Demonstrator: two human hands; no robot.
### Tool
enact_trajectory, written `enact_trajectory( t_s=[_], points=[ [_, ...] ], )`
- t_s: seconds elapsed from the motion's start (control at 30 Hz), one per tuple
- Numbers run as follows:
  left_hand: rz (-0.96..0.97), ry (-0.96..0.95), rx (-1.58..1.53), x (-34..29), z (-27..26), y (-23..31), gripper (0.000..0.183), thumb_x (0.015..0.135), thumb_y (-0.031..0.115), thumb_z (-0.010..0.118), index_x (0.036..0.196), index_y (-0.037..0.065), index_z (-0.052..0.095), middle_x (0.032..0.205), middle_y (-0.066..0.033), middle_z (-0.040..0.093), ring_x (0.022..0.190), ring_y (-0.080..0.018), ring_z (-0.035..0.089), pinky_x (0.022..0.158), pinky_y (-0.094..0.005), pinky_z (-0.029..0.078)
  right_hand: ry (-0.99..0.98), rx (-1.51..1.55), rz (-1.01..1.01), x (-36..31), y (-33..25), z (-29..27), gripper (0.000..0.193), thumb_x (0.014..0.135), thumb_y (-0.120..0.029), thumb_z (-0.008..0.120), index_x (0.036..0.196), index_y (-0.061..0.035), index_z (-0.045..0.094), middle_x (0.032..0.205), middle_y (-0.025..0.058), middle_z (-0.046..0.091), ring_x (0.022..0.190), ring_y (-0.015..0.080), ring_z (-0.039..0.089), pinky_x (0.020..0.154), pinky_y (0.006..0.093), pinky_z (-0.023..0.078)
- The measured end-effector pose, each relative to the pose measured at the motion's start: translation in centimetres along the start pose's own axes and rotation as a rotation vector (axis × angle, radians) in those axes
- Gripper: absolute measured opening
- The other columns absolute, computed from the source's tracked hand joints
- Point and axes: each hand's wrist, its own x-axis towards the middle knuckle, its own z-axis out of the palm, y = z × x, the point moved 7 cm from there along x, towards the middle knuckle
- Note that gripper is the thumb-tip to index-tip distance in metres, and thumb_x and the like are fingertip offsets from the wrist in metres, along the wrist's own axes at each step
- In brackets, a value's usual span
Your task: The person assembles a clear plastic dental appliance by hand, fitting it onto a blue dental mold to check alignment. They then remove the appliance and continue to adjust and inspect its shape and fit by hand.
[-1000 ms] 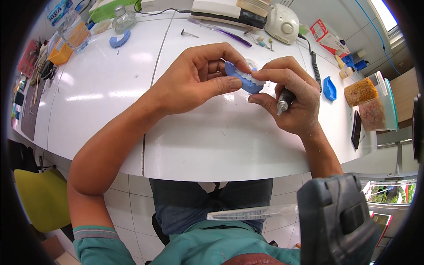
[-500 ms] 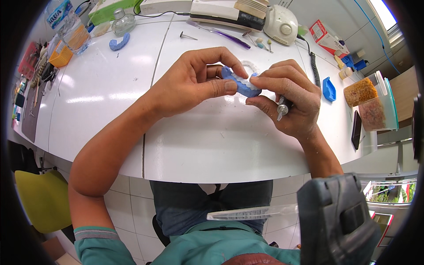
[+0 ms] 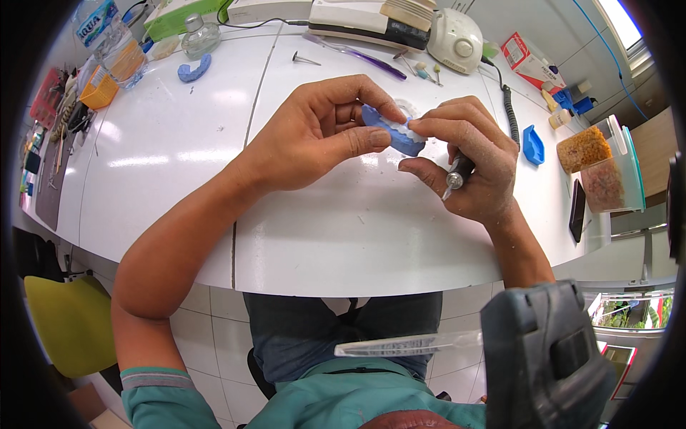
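A blue dental model (image 3: 404,144) is tilted above the middle of the table, gripped between the thumb and fingers of my left hand (image 3: 304,136). Along its row of teeth lies a whitish, see-through strip (image 3: 398,131), with my left index fingertip resting on it. My right hand (image 3: 480,154) keeps a dark rotary handpiece (image 3: 461,171) in its curled fingers, the slim metal tip pointing down and toward me. Its index fingertip touches the right end of the strip, while the thumb stands off the model. Just behind the model, a clear arch-shaped piece (image 3: 407,105) partly shows.
At the back stand a white control box with a dial (image 3: 457,43) and a long white machine (image 3: 368,23). Small rotary bits (image 3: 421,71) and a purple pen-like tool (image 3: 375,61) lie before them. Another blue arch (image 3: 194,68) is at left, a blue tray (image 3: 532,145) at right.
The blue model has turned a little and shows more of its side. My right thumb has come away from it, and the handpiece tip has swung slightly left.
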Motion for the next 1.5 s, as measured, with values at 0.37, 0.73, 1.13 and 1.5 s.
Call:
enact_trajectory(
  t_s=[0.37,0.73,1.13,1.5],
  points=[
    [0.37,-0.01,0.439,-0.1,0.5,2.3,0.03,0.085,-0.002,0.085,0.112,0.004,0.073,0.122,-0.0113,0.064,0.11,-0.0204,0.07,0.092,-0.0323,0.066,0.022,-0.023,-0.105,-0.2,0.0,0.4,0.036,0.07,-0.014,0.094,0.105,-0.015,0.083,0.102,0.0042,0.077,0.095,0.0203,0.071,0.075,0.0323,0.06],
    [0.348,0.013,0.417,-0.1,0.6,2.4,0.029,0.084,0.004,0.087,0.111,0.005,0.074,0.12,-0.0111,0.065,0.11,-0.0207,0.07,0.092,-0.0325,0.068,0.014,-0.002,-0.106,-0.2,0.0,0.3,0.038,0.072,-0.012,0.093,0.108,-0.0146,0.083,0.102,0.0043,0.078,0.095,0.0214,0.07,0.073,0.0322,0.059],
    [0.326,0.021,0.362,-0.2,0.6,2.4,0.027,0.085,0.004,0.086,0.109,0.005,0.074,0.121,-0.0111,0.064,0.111,-0.0202,0.07,0.092,-0.0318,0.067,0.014,0.0,-0.102,-0.3,-0.1,0.4,0.04,0.072,-0.008,0.092,0.11,-0.0153,0.082,0.103,0.0058,0.077,0.095,0.0218,0.071,0.072,0.0329,0.06],
    [0.365,0.038,0.357,-0.1,0.7,2.5,0.024,0.086,-0.003,0.084,0.106,0.003,0.072,0.119,-0.0111,0.064,0.11,-0.02,0.07,0.092,-0.0318,0.067,0.049,0.024,-0.032,-0.6,0.2,0.3,0.036,0.075,-0.008,0.092,0.109,-0.0156,0.083,0.11,0.0084,0.072,0.095,0.0199,0.071,0.064,0.0292,0.062]
  ],
)
